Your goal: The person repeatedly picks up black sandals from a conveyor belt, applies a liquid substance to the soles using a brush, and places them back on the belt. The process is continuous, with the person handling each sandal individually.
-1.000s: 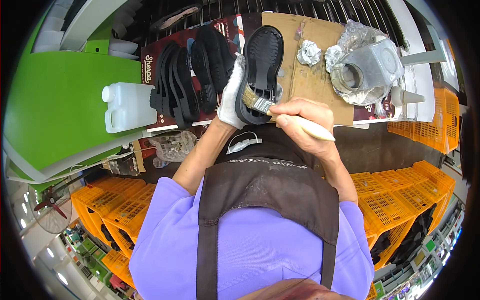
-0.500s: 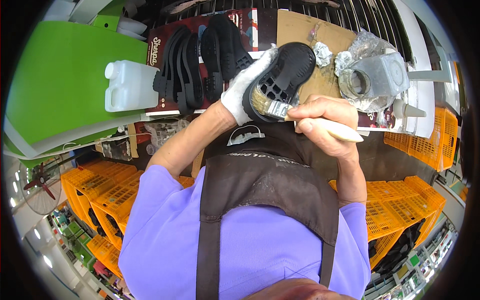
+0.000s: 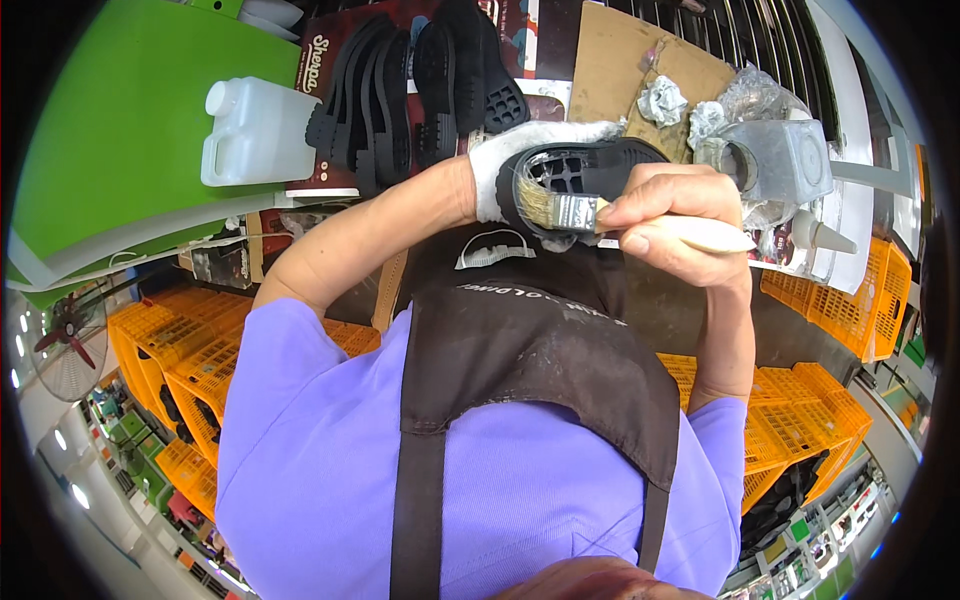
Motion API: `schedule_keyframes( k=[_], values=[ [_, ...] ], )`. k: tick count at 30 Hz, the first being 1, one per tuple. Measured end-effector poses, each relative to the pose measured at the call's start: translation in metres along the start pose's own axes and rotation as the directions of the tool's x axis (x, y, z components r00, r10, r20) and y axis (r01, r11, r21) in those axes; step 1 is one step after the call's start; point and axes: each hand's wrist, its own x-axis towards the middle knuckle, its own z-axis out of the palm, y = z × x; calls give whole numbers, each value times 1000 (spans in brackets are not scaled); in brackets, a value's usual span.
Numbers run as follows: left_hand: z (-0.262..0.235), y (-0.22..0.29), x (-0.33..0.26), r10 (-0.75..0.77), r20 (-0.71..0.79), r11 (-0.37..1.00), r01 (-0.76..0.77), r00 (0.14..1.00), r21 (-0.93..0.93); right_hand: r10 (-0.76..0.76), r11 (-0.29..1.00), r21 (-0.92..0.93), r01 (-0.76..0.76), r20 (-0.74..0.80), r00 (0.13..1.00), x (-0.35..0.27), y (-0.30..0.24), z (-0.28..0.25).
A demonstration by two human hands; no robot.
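In a white glove, my left hand (image 3: 492, 168) grips a black shoe sole (image 3: 625, 152) from its far side and heel end. The sole lies sideways, its hollow, grid-patterned inside facing up, toe to the right. My bare right hand (image 3: 685, 220) is closed round the pale wooden handle of a flat paintbrush (image 3: 577, 212). The brush's light bristles press against the near inner rim at the heel, where a wet sheen shows. Part of the sole's front is hidden behind my right hand. Several more black soles (image 3: 385, 95) lie side by side beyond my left forearm.
A white plastic jug (image 3: 258, 132) stands left of the soles. Toward the right are a clear cut-open container (image 3: 780, 160), crumpled white wads (image 3: 661, 101) on brown cardboard (image 3: 610, 60), and a nozzle bottle (image 3: 825, 232). Orange crates (image 3: 840, 300) stand at both sides.
The sole has been turned clockwise from a slanted position to lying nearly sideways. My right hand and the brush have shifted slightly right, bristles still at the heel.
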Motion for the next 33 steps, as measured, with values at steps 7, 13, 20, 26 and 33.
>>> schedule_keyframes(
  k=[7,13,20,26,33],
  values=[
    [0,-2,-1,74,-102,823,-3,992,569,102,992,57,-116,210,972,12,5,-17],
    [-29,7,5,-16,15,572,-3,1000,820,124,980,101,-173,376,918,22,11,-25],
    [-36,12,5,-186,22,775,133,982,618,149,973,80,-215,490,859,25,15,-33],
    [-36,11,2,-146,4,954,140,989,266,259,957,-6,-290,469,845,5,10,-47],
    [-21,15,4,-176,-49,974,181,983,136,256,931,-306,-200,155,954,-41,-5,-69]
  ],
)
